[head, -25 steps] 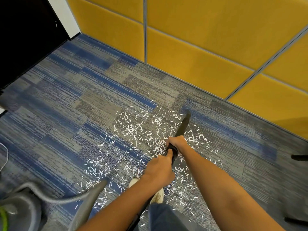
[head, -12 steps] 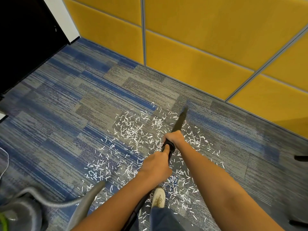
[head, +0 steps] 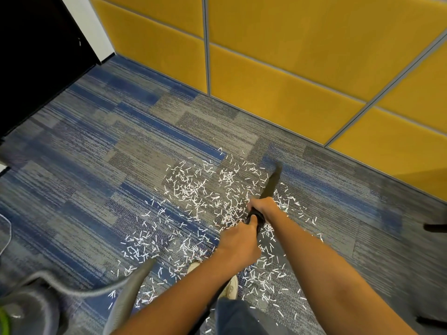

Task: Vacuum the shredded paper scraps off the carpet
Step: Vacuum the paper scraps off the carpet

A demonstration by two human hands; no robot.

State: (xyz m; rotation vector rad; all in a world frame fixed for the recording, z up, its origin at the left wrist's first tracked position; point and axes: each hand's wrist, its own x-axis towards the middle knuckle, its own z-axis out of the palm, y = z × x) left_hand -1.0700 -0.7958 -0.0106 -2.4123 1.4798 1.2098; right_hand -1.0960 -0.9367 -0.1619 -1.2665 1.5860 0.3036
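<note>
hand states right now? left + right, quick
left hand: grips the black tapered vacuum wand, at the end nearer the body.
right hand: grips the same wand, further forward.

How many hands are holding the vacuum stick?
2. The right hand grips the black wand farther forward; the left hand holds it just behind, nearer the body.

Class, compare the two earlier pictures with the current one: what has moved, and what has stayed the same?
The vacuum nozzle nudged forward toward the yellow wall, then came back and slightly right. The right hand and left hand moved with it. Both hands keep their grip on it, and nothing was let go. The paper scraps still litter the carpet much as before.
</note>
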